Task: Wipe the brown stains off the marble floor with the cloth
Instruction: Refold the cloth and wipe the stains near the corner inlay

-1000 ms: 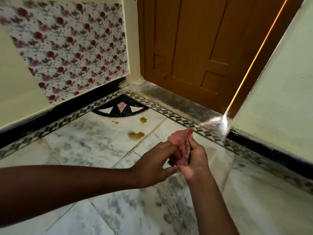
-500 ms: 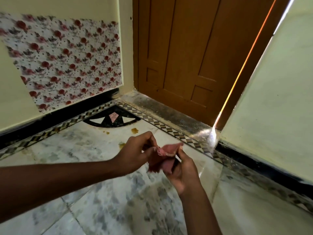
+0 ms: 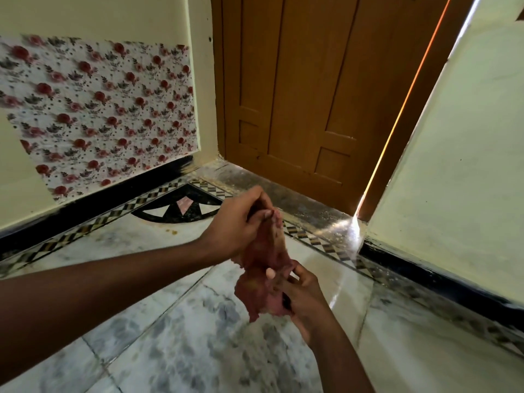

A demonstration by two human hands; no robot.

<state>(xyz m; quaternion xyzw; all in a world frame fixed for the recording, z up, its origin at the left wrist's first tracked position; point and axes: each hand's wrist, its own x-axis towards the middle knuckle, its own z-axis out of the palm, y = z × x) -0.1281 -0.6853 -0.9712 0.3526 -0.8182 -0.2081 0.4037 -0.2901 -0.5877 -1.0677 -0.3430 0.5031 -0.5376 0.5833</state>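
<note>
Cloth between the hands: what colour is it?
The cloth is pinkish red, seen in the head view, the only one.

Both hands are raised together, left hand (image 3: 236, 222) above right hand (image 3: 302, 297), fingers curled in a pinch.

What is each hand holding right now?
Left hand: grips the upper end of the pink cloth.
Right hand: grips the cloth's lower part.

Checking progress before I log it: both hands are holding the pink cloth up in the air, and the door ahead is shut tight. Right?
Not quite. In the head view the door stands slightly ajar, with a strip of light along its right edge. The rest holds: left hand and right hand hold the pink cloth above the floor.
</note>
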